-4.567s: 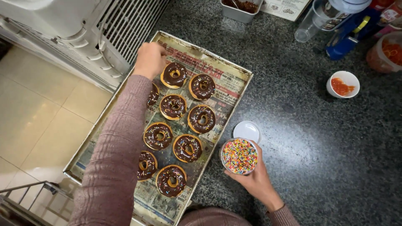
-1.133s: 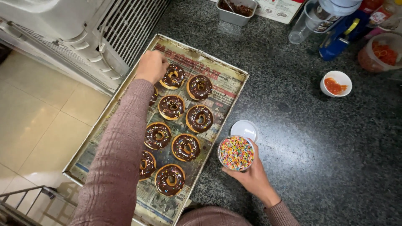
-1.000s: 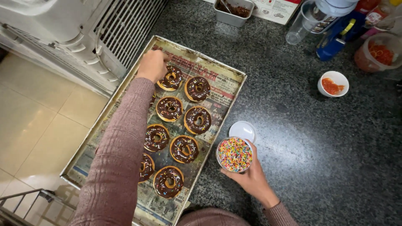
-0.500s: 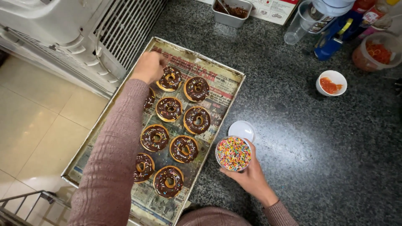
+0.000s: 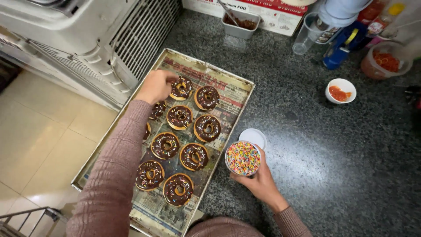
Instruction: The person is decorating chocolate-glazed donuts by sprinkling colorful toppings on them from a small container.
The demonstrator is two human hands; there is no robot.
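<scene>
A metal baking tray [image 5: 245, 90] lined with newspaper lies on a dark speckled counter and carries several chocolate-glazed doughnuts [image 5: 208, 127]. My left hand [image 5: 155, 85] hovers at the tray's far left, fingers pinched beside the far doughnut [image 5: 181, 87]. My forearm hides some doughnuts on the left row. My right hand [image 5: 258, 180] grips a round tub of coloured sprinkles [image 5: 242, 158] standing on the counter just right of the tray. The tub's white lid [image 5: 253, 137] lies right behind it.
A white grilled appliance [image 5: 101, 39] stands left of the tray. At the back are a small tin of brown bits [image 5: 239, 24], a clear cup [image 5: 307, 37], a blue object [image 5: 342, 46], a small white bowl of orange sauce [image 5: 340, 90] and an orange-filled tub [image 5: 386, 61].
My left hand stays over the tray's far-left doughnuts with only slight shifts. My right hand keeps holding the sprinkle tub in the same spot. The view drifted a little.
</scene>
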